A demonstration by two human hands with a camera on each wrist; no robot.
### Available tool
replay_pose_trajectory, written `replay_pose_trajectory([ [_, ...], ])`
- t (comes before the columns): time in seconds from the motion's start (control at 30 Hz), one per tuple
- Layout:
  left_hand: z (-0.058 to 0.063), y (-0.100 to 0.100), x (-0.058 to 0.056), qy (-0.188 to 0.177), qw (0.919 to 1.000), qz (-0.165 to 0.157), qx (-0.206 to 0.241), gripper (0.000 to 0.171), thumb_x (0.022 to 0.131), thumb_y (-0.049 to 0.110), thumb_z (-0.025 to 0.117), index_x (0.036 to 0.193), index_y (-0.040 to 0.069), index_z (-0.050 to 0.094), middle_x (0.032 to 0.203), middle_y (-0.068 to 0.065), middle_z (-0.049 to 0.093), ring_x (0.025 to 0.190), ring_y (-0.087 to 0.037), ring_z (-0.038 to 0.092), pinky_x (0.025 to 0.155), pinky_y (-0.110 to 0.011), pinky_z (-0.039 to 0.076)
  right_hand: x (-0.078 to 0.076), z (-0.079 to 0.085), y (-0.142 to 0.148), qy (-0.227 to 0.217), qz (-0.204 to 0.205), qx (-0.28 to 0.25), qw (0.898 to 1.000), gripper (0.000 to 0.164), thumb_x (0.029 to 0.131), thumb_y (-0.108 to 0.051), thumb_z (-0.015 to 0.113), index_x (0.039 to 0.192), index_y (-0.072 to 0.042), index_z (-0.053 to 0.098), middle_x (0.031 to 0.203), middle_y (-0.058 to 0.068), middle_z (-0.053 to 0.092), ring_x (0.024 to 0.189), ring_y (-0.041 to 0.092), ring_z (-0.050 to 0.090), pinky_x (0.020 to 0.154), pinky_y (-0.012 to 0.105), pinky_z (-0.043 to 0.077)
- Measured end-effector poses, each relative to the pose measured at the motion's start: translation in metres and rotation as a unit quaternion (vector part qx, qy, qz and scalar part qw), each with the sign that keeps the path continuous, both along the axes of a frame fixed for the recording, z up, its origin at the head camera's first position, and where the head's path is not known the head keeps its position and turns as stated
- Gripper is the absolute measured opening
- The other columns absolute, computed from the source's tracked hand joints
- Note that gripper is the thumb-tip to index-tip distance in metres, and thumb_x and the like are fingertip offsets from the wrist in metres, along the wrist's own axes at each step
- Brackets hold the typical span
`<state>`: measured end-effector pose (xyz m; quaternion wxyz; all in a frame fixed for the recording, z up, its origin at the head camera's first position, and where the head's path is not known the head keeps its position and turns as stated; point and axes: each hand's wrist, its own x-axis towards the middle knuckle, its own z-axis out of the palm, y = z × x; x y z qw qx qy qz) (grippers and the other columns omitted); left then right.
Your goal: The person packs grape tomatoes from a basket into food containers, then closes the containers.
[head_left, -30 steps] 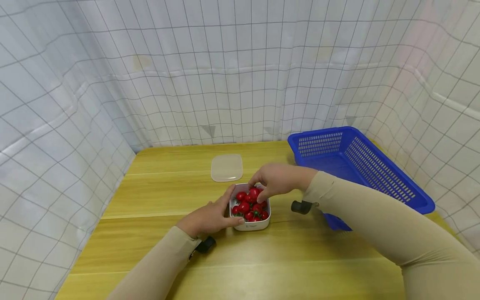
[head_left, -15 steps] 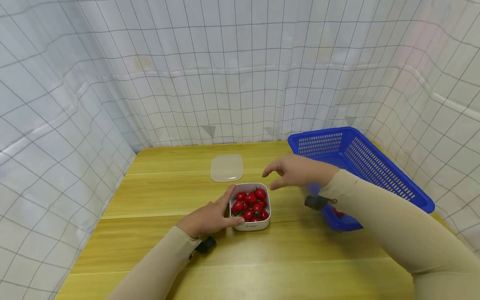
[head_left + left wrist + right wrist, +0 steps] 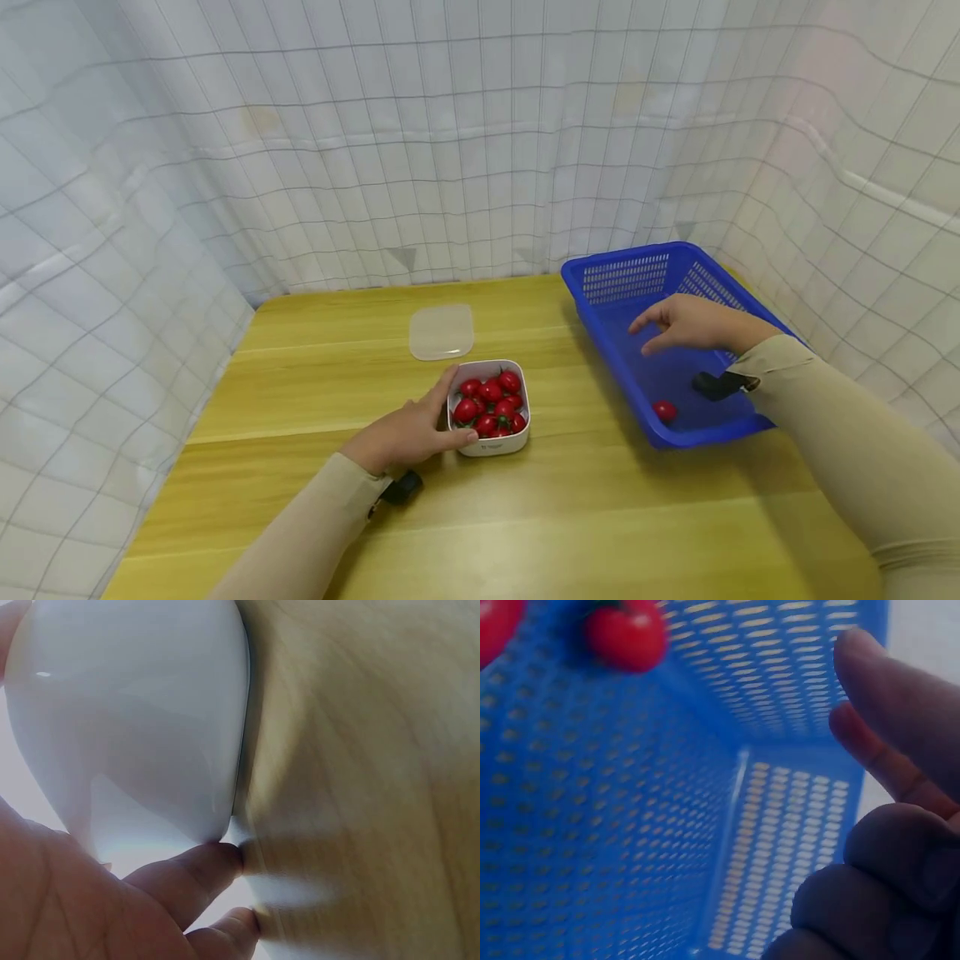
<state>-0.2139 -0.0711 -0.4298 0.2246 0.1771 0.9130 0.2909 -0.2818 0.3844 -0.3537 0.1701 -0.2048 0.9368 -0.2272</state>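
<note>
A white square container (image 3: 491,447) full of small red tomatoes (image 3: 491,392) stands on the table. My left hand (image 3: 405,433) holds its left side, thumb along the front rim and fingers at the back left. Seen from the left wrist, the fingertips (image 3: 217,859) touch the container's smooth white wall. Over the blue plastic basket (image 3: 611,354) hovers my right hand (image 3: 693,322), thumb and index finger apart and nothing between them. A red tomato (image 3: 663,410) lies in the basket's near left corner. The right wrist view shows another tomato (image 3: 496,628) beside it, cut by the frame edge.
A clear, flat, square lid (image 3: 441,332) lies on the wooden table (image 3: 300,400) behind the container. The basket has tall slotted sides and stands at the right. White checked curtains (image 3: 450,150) enclose the table at the back and both sides.
My right hand has left the tomatoes in the container and moved right, over the basket. A tomato in the basket, earlier behind the arm, now shows. My left hand stays on the container.
</note>
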Motion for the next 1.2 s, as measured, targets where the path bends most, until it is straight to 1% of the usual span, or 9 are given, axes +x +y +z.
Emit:
replay_pose_trajectory([
  [0.17,0.001,0.0,-0.001,0.001,1.0,-0.004,-0.006,0.113,0.092,0.068,0.067,0.171,0.029,-0.005,0.175,-0.012,0.024,0.156,-0.053,0.028,0.125,-0.071,0.024,0.003,-0.013,0.013,-0.036,0.018,0.004,0.999,0.044,0.088,-0.022,0.085,0.128,-0.006,0.076,0.066,-0.008,0.037,0.063,0.01,0.039,0.064,0.028,0.038],
  [0.37,0.003,0.001,-0.001,-0.001,0.9999,-0.01,-0.005,0.113,0.093,0.067,0.067,0.171,0.029,-0.007,0.176,-0.013,0.021,0.157,-0.051,0.027,0.128,-0.068,0.017,0.01,-0.013,0.011,-0.088,0.049,0.024,0.995,0.051,0.083,-0.024,0.088,0.129,-0.007,0.075,0.07,-0.007,0.044,0.063,0.008,0.042,0.059,0.025,0.037],
  [0.47,0.004,0.001,-0.001,-0.002,0.9999,-0.011,-0.004,0.114,0.093,0.067,0.067,0.171,0.028,-0.007,0.175,-0.014,0.021,0.157,-0.052,0.026,0.129,-0.068,0.015,0.015,-0.012,0.008,-0.102,0.066,0.046,0.992,0.051,0.08,-0.024,0.09,0.127,-0.009,0.077,0.073,-0.006,0.045,0.067,0.011,0.043,0.063,0.028,0.039],
  [0.57,0.004,0.001,-0.002,-0.003,0.9999,-0.011,-0.004,0.114,0.093,0.067,0.067,0.171,0.027,-0.006,0.175,-0.014,0.022,0.157,-0.053,0.025,0.128,-0.069,0.015,0.018,-0.011,0.006,-0.083,0.093,0.087,0.988,0.047,0.079,-0.027,0.091,0.123,-0.014,0.079,0.093,0.0,0.068,0.088,0.019,0.062,0.078,0.038,0.053],
  [0.63,0.004,0.002,-0.002,-0.006,0.9999,-0.011,-0.001,0.114,0.093,0.067,0.067,0.171,0.028,-0.006,0.175,-0.013,0.022,0.157,-0.053,0.024,0.129,-0.068,0.013,0.018,-0.013,0.005,-0.068,0.112,0.111,0.985,0.044,0.077,-0.028,0.091,0.118,-0.015,0.081,0.109,0.005,0.075,0.103,0.026,0.067,0.09,0.047,0.056],
  [0.7,0.003,0.002,-0.002,-0.008,0.9999,-0.013,0.001,0.114,0.093,0.067,0.068,0.171,0.028,-0.007,0.175,-0.013,0.022,0.158,-0.051,0.025,0.13,-0.067,0.011,0.019,-0.016,0.004,-0.058,0.124,0.129,0.982,0.039,0.075,-0.028,0.091,0.111,-0.018,0.081,0.117,0.005,0.077,0.112,0.028,0.068,0.098,0.051,0.056],
  [0.87,0.003,0.002,-0.002,-0.004,0.9998,-0.017,0.007,0.114,0.093,0.065,0.068,0.171,0.026,-0.006,0.175,-0.013,0.023,0.158,-0.046,0.029,0.131,-0.066,0.008,0.017,-0.024,0.001,-0.067,0.137,0.142,0.978,0.033,0.07,-0.026,0.093,0.099,-0.019,0.079,0.101,-0.004,0.075,0.096,0.016,0.065,0.088,0.041,0.056],
  [1.0,0.003,0.002,-0.002,-0.003,0.9998,-0.019,0.006,0.114,0.094,0.064,0.068,0.171,0.024,-0.006,0.175,-0.014,0.022,0.157,-0.046,0.031,0.13,-0.066,0.008,0.015,-0.027,0.001,-0.062,0.135,0.147,0.978,0.03,0.071,-0.026,0.092,0.097,-0.019,0.078,0.096,-0.006,0.074,0.089,0.013,0.062,0.082,0.037,0.055],
  [1.2,0.005,0.003,-0.002,-0.005,0.9998,-0.02,0.008,0.113,0.095,0.063,0.068,0.171,0.024,-0.007,0.174,-0.015,0.024,0.156,-0.046,0.033,0.131,-0.066,0.007,0.011,-0.026,0.006,-0.049,0.092,0.139,0.985,0.026,0.073,-0.023,0.089,0.096,-0.019,0.078,0.093,-0.004,0.072,0.085,0.016,0.061,0.074,0.035,0.054],
])
